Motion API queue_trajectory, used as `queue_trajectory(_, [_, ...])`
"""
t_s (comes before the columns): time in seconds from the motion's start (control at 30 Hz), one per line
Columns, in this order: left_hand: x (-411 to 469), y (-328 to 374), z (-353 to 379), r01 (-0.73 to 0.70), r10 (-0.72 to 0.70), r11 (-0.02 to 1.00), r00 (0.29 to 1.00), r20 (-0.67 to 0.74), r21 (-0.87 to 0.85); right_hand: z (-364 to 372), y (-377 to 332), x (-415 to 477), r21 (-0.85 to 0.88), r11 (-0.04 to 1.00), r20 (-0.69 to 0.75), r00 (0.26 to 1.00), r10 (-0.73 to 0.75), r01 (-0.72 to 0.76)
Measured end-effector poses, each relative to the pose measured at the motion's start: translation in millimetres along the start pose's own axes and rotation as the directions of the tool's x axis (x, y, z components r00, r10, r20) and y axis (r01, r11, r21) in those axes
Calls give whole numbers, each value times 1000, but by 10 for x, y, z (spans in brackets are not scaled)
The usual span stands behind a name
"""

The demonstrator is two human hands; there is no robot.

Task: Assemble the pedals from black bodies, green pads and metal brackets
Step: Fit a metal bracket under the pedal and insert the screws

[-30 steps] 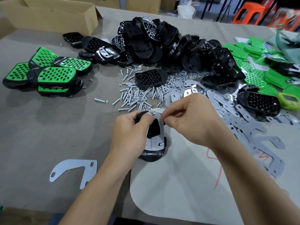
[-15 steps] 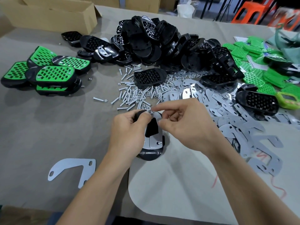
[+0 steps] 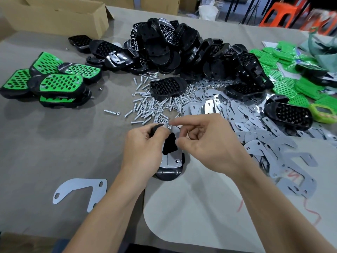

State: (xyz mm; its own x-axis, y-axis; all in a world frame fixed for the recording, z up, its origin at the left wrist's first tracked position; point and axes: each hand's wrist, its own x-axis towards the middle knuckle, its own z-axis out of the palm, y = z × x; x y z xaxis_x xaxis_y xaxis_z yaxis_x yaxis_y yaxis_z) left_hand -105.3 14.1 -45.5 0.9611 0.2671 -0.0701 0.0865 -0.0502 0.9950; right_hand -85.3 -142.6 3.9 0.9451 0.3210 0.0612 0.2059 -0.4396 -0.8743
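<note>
Near the middle of the grey table (image 3: 45, 143), close to the person, a black body (image 3: 167, 175) lay flat with a metal bracket (image 3: 174, 157) seated on top of it, and a fixed screw (image 3: 179, 161) showed at the bracket's near end. The left hand (image 3: 144, 152) gripped the body from its left side, fingers curled over the far end and thumb pressed on top. The right hand (image 3: 209, 147) came in from the right, its thumb and forefinger pinched on a small silver fastener (image 3: 169, 126) at the bracket's far end, the other fingers curled loosely; whether that fastener was a nut or a screw head could not be told. Just beyond the hands spread a scatter of loose screws (image 3: 153, 108), with a single black shell (image 3: 167, 87) lying on its far edge. Farther back rose a large heap of black bodies (image 3: 173, 46). To the right of the hands lay a wide spill of flat metal brackets (image 3: 259, 130), and beyond it, at the far right, a pile of green pads (image 3: 284, 88). At the far left sat a small cluster of finished pedals (image 3: 62, 83), green pads facing up in black bodies. One lone bracket (image 3: 82, 183) lay near the left forearm, well apart from the spill. A pale sheet (image 3: 191, 216) with a rounded corner covered the near right of the table, under the forearms. A cardboard box (image 3: 54, 17) stood at the far left corner.
</note>
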Motion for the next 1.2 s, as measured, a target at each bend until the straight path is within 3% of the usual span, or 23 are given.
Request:
queue_trajectory(0.1, [0, 0, 3, 6, -6, 1000, 1000, -5, 14, 2, 30, 20, 40, 999, -75, 996, 39, -36])
queue_trajectory(0.23, [0, 8, 3, 3, -3, 1000, 1000, -9, 20, 35, 3, -12, 84, 996, -25, 999, 38, -36])
queue_trajectory(0.37, [-18, 18, 7, 0, -1, 1000, 1000, 22, 23, 32, -32, 14, 89, 992, -81, 992, 100, -93])
queue_trajectory(0.57, [-33, 50, 8, -44, 43, 997, 999, 16, 58, 38, -209, 79, -249, 968, -84, 996, 6, -27])
queue_trajectory(0.63, [-30, 59, 14, -48, 47, 996, 999, 16, 76, 62, -315, 113, -478, 878, -64, 996, -64, 25])
queue_trajectory(0.7, [-38, 66, 10, -41, 39, 997, 999, 31, 72, 96, -438, 146, -695, 713, 7, 993, -121, 92])
queue_trajectory(0.77, [-57, 73, 7, -36, 35, 999, 999, 36, 29, 140, -531, 148, -797, 575, 105, 980, -168, 184])
queue_trajectory(0.9, [-78, 72, 16, -52, 52, 999, 998, 24, -5, 194, -653, 78, -848, 411, 274, 940, -204, 336])
queue_trajectory(1.0, [-79, 72, 6, -55, 57, 997, 998, 32, -59, 211, -682, 52, -884, 314, 309, 937, -160, 345])
queue_trajectory(1.2, [-108, 96, -4, -72, 89, 983, 992, 91, -168, 255, -760, 27, -898, 267, 323, 936, -140, 350])
